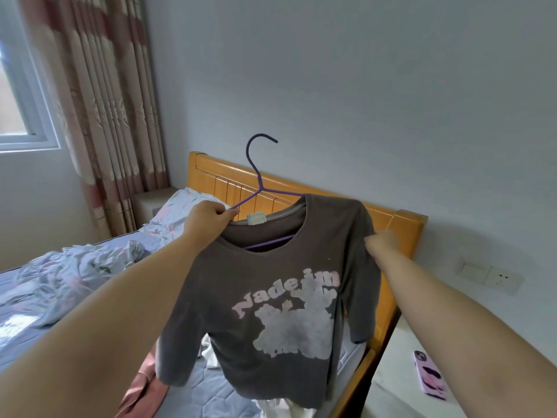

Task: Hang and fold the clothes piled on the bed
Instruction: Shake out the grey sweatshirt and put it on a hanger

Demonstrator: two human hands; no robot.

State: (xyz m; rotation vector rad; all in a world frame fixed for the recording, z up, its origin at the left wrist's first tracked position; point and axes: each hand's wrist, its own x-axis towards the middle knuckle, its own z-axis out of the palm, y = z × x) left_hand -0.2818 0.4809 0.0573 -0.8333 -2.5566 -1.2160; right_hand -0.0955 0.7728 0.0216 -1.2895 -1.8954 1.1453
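Purple hanger (259, 188) pinched at its bare arm by the left hand (208, 217), grey printed T-shirt (271, 297) gripped at the seated shoulder by the right hand (380, 241); the unseated shoulder should be drawn over the pinched arm.

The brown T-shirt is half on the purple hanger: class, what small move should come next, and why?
Probably slip the hanger's bare left arm into the T-shirt's left shoulder; the left hand grips that arm outside the collar, while the right hand holds the seated shoulder.
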